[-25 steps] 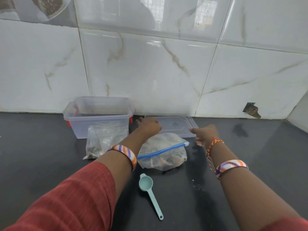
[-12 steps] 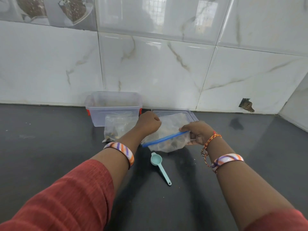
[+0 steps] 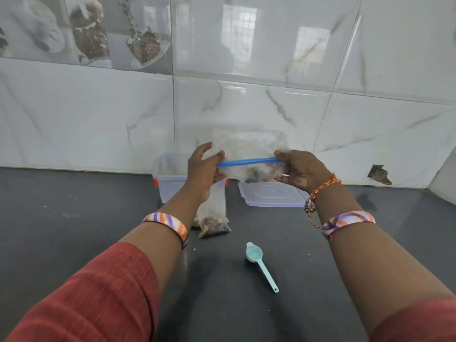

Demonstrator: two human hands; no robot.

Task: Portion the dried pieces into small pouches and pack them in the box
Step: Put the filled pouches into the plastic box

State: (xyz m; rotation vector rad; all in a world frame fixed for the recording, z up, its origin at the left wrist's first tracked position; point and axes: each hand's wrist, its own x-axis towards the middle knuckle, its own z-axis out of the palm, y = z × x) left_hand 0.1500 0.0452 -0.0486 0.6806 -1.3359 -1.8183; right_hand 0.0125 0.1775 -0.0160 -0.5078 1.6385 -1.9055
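Observation:
Both hands hold a clear zip bag [image 3: 249, 149] with a blue seal strip in the air above the counter. My left hand [image 3: 203, 169] pinches the strip's left end and my right hand [image 3: 299, 170] grips its right end. Brown dried pieces lie in the bag's lower part. Behind my left hand stands the clear plastic box [image 3: 170, 178] with red clips, open. Its clear lid [image 3: 271, 195] lies flat to the right. A small clear pouch [image 3: 214, 218] with dried pieces lies on the counter in front of the box.
A light teal scoop [image 3: 260, 264] lies on the dark counter [image 3: 74, 230], handle pointing toward me. The white marble-tiled wall [image 3: 246, 107] runs close behind the box. A chipped hole [image 3: 378, 172] shows low in the wall at the right.
Both hands took hold of the zip bag by its blue strip and lifted it off the counter to in front of the wall. The camera view tilted up.

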